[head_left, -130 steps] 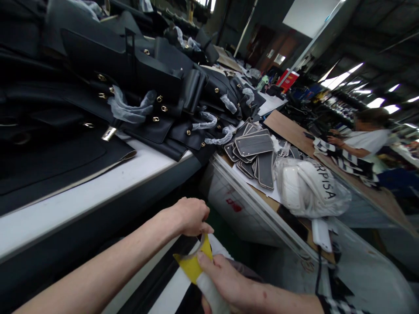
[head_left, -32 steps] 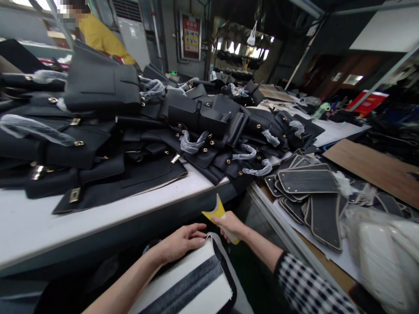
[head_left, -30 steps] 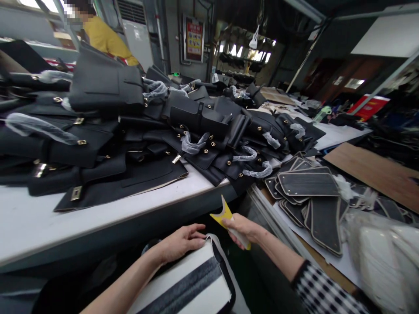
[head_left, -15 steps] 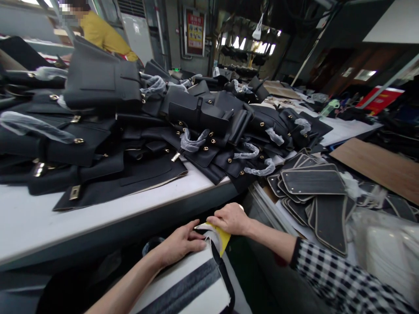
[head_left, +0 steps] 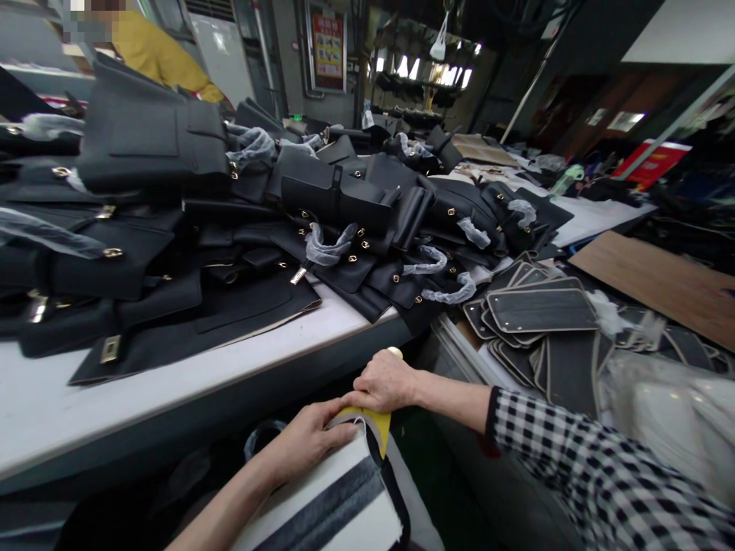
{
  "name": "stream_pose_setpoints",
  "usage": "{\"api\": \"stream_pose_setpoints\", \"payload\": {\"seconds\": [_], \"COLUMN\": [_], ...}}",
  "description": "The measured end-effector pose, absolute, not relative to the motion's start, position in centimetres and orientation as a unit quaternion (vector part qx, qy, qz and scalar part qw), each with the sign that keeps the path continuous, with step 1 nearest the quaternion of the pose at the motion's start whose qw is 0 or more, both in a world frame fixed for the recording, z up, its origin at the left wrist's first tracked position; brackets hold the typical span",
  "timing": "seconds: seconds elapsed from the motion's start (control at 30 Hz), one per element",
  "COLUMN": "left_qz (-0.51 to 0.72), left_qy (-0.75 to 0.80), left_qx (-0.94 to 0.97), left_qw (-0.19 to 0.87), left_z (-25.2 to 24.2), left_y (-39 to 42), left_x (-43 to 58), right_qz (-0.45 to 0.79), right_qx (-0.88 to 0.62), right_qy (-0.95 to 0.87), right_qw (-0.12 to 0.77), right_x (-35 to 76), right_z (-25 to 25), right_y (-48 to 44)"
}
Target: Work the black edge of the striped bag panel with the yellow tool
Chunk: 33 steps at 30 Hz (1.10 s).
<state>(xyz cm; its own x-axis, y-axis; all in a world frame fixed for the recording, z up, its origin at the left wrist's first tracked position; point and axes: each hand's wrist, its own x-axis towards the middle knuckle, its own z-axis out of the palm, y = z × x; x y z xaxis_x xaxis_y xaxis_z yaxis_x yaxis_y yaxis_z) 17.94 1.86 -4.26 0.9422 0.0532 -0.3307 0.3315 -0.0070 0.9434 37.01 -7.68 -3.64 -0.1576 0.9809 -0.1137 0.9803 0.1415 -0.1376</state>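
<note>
Head view: I see the right hand (head_left: 386, 383) closed around the yellow tool (head_left: 380, 423), likely so its curved edge faces the end of the striped piece (head_left: 334, 501) just below that fist. Beside it, the left hand (head_left: 310, 436) lies half-open over the piece's edge, presumably steadying it. The tool slopes lengthwise from the right fist, blade down; the piece runs from below the left hand, away and rightward.

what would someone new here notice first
Probably the heap of black bag parts with gold fittings, spread across the white table. Lower down, the bright yellow tool in the right hand stands out at the corner of the striped piece that the left hand rests on.
</note>
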Motion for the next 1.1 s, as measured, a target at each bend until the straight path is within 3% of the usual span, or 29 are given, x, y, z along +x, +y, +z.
{"api": "stream_pose_setpoints", "payload": {"seconds": [1.1], "left_qz": [-0.105], "left_qy": [0.149], "left_qx": [0.892], "left_qw": [0.414], "left_z": [-4.3], "left_y": [0.1], "left_x": [17.6], "right_qz": [0.118], "right_qx": [-0.699], "right_qy": [-0.704], "right_qw": [-0.038], "right_x": [34.9], "right_z": [-5.0], "right_y": [-10.0]}}
